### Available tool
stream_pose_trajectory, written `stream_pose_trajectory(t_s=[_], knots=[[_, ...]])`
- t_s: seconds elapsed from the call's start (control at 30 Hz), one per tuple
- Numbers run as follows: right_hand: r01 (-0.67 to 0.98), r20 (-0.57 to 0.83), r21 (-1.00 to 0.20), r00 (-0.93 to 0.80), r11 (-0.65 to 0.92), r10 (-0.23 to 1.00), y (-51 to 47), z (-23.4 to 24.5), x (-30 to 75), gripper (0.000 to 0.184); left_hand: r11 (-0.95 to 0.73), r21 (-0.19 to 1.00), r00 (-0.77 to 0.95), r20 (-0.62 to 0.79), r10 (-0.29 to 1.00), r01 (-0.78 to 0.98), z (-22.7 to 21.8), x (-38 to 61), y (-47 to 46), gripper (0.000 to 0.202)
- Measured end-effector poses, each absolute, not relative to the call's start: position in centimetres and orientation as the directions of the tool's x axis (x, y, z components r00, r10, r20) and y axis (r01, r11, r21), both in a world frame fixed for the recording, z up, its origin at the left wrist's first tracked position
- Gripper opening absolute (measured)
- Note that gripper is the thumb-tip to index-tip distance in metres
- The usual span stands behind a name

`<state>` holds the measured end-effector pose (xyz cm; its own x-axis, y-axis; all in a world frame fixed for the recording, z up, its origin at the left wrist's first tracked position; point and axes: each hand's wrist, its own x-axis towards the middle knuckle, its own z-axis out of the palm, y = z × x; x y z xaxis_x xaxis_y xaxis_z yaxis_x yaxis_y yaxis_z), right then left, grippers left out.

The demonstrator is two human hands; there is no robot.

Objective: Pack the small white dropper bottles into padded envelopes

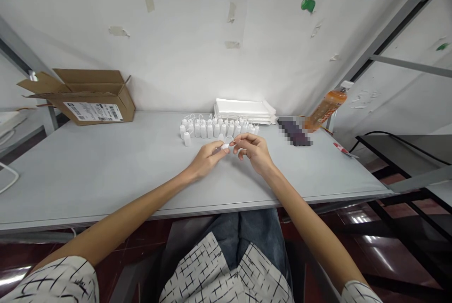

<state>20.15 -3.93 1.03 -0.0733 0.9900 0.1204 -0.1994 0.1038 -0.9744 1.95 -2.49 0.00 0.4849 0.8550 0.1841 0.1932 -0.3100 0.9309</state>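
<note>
Near the middle of the table, my left hand (206,159) is closed around a small white squeeze bottle (225,146), most of it hidden by the fingers. A thin loop-shaped strap rises from the bottle's top towards my right hand (254,151). The right thumb and forefinger pinch the small cap at the strap's end, just beside the bottle's tip; the other fingers are curled. Just beyond my hands, several more white squeeze bottles (210,131) stand upright in close rows, with looped straps on top. One bottle (187,139) stands slightly forward of the group at its left.
An open cardboard box (102,105) with a label stands at the back left. Behind the bottles lies a stack of white flat sheets or trays (243,109). To the right are a dark pixelated object (294,132) and an orange drink bottle (326,109), tilted. The grey table (106,171) meets a white wall.
</note>
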Motion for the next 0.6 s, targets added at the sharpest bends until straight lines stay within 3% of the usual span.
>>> stream_pose_trajectory(t_s=[0.6], knots=[[-0.199,0.153,-0.971,-0.084,0.134,0.985,-3.84,0.84,20.16,0.02,-0.356,0.902,0.495,0.2,0.845,0.243,0.31,1.88,-2.67,0.032]])
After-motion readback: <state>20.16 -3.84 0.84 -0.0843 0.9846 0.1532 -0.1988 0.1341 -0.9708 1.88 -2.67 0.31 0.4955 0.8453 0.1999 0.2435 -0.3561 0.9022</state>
